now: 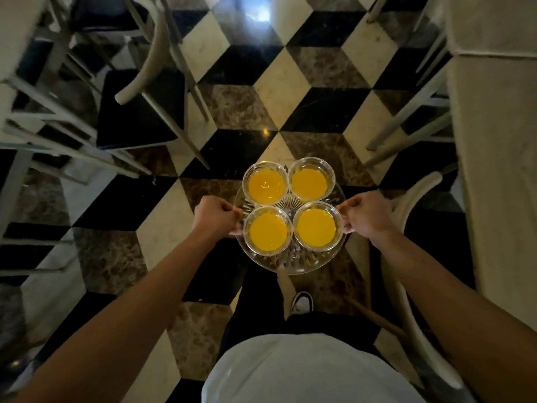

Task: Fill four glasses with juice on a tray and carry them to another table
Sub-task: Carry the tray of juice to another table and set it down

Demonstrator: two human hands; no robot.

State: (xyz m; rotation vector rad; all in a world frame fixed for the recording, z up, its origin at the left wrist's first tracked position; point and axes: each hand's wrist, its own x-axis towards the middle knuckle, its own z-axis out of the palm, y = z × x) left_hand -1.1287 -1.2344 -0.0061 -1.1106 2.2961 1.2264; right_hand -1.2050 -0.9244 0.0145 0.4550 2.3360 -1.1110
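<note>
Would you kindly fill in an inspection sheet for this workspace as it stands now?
Surface: no table under the tray; it is carried above a checkered floor.
Job's things: clear round tray with four glasses of orange juice, all filled and upright, packed two by two.
Clutter: nothing seen.
Hands: left hand grips the tray's left edge; right hand grips its right edge.
Cables: nothing seen.
Surroundings: chairs on the left, a white-clothed table and more chairs on the right, with an aisle between them.
</note>
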